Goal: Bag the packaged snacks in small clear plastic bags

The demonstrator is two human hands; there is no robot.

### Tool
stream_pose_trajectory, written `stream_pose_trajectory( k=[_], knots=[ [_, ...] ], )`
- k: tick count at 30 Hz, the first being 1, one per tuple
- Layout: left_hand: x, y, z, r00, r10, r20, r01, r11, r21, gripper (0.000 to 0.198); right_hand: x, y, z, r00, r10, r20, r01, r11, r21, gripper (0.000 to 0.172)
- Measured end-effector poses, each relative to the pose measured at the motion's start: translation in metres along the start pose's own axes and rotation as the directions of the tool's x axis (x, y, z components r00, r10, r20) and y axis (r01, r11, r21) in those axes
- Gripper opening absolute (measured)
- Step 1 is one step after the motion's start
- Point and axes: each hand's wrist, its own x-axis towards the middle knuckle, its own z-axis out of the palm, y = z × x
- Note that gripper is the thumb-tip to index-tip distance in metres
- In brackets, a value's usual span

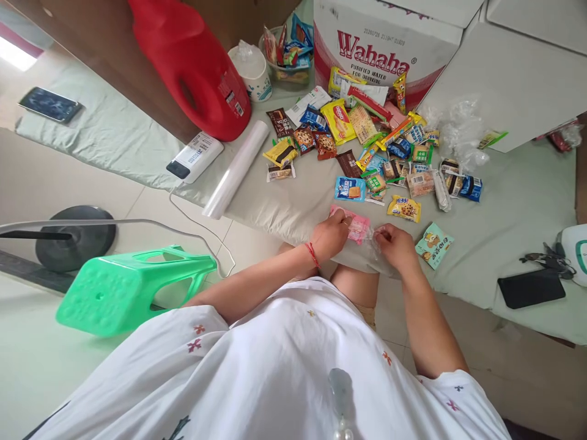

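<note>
At the near edge of the cloth-covered table, my left hand (331,233) is closed on a pink snack packet (356,226). My right hand (397,244) pinches clear plastic wrap (372,237) at the packet's right end. Whether the wrap is joined to the packet, I cannot tell. Just beyond my hands lie a blue snack packet (349,189) and a yellow cookie packet (404,208). A light green packet (434,245) rests to the right of my right hand. Farther back spreads a heap of small wrapped snacks, among them a yellow packet (338,121).
Behind the heap stands a Wahaha carton (385,43). Crumpled clear plastic (463,131) lies to its right. At left are a red jug (192,67), a paper cup (252,70), a tub of snacks (288,73), a plastic roll (236,171) and a green stool (105,293). A black phone (532,288) lies at right.
</note>
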Motion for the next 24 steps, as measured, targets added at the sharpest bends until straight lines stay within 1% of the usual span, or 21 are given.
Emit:
stream_pose_trajectory(
  k=[2, 4, 6, 8, 9, 12, 14, 15, 16, 17, 18, 20, 21, 22, 23, 24],
  knots=[
    [-0.004, -0.001, 0.000, 0.998, 0.055, 0.037, -0.057, 0.998, 0.038, 0.027, -0.010, 0.000, -0.005, 0.998, 0.049, 0.044, -0.057, 0.977, 0.206, 0.024],
    [-0.006, 0.001, 0.000, 0.992, 0.123, 0.041, -0.124, 0.991, 0.045, 0.028, -0.016, -0.005, -0.010, 0.994, 0.110, 0.019, -0.108, 0.907, 0.408, 0.023],
    [-0.005, 0.002, 0.000, 0.978, 0.205, 0.032, -0.206, 0.978, 0.028, 0.028, -0.014, -0.017, -0.009, 0.991, 0.133, 0.023, -0.124, 0.823, 0.554, 0.024],
    [-0.003, 0.001, -0.001, 0.963, 0.267, 0.027, -0.267, 0.964, 0.003, 0.027, -0.006, -0.035, -0.001, 0.990, 0.119, 0.075, -0.138, 0.743, 0.654, 0.026],
    [-0.001, 0.000, -0.001, 0.961, 0.275, 0.026, -0.275, 0.961, -0.012, 0.026, 0.000, -0.043, 0.006, 0.988, 0.114, 0.102, -0.153, 0.703, 0.695, 0.027],
    [0.001, -0.009, -0.004, 0.971, 0.239, -0.004, -0.238, 0.966, -0.105, 0.022, 0.017, -0.059, 0.022, 0.978, 0.150, 0.142, -0.202, 0.561, 0.803, 0.029],
    [-0.003, -0.015, -0.005, 0.967, 0.248, -0.057, -0.254, 0.937, -0.238, 0.020, 0.020, -0.062, 0.028, 0.974, 0.162, 0.159, -0.218, 0.467, 0.857, 0.031],
    [-0.006, -0.017, -0.005, 0.964, 0.250, -0.096, -0.267, 0.911, -0.313, 0.022, 0.018, -0.062, 0.028, 0.974, 0.148, 0.169, -0.217, 0.431, 0.876, 0.033],
    [-0.009, -0.017, -0.004, 0.964, 0.226, -0.141, -0.264, 0.887, -0.378, 0.025, 0.015, -0.062, 0.028, 0.976, 0.124, 0.179, -0.215, 0.405, 0.889, 0.035],
    [-0.011, -0.016, -0.002, 0.967, 0.173, -0.186, -0.238, 0.875, -0.422, 0.028, 0.011, -0.063, 0.028, 0.977, 0.099, 0.190, -0.213, 0.389, 0.896, 0.037],
    [-0.013, -0.013, 0.000, 0.970, 0.095, -0.224, -0.188, 0.878, -0.440, 0.035, 0.006, -0.064, 0.027, 0.977, 0.078, 0.196, -0.211, 0.382, 0.900, 0.039],
    [-0.012, -0.006, 0.006, 0.964, -0.045, -0.264, -0.069, 0.910, -0.408, 0.049, -0.002, -0.067, 0.026, 0.977, 0.056, 0.203, -0.209, 0.386, 0.899, 0.046],
    [-0.010, -0.004, 0.009, 0.962, -0.076, -0.263, -0.030, 0.926, -0.376, 0.046, -0.005, -0.068, 0.025, 0.976, 0.049, 0.212, -0.214, 0.395, 0.893, 0.050],
    [-0.007, -0.002, 0.011, 0.965, -0.080, -0.251, -0.013, 0.937, -0.349, 0.037, -0.007, -0.068, 0.023, 0.974, 0.042, 0.221, -0.218, 0.409, 0.886, 0.055],
    [-0.004, -0.002, 0.013, 0.970, -0.068, -0.234, -0.014, 0.943, -0.331, 0.027, -0.008, -0.067, 0.020, 0.975, 0.032, 0.221, -0.213, 0.429, 0.878, 0.059],
    [-0.002, -0.003, 0.015, 0.973, -0.057, -0.223, -0.019, 0.945, -0.326, 0.022, -0.008, -0.064, 0.016, 0.978, 0.022, 0.205, -0.192, 0.462, 0.866, 0.060]
  ],
)
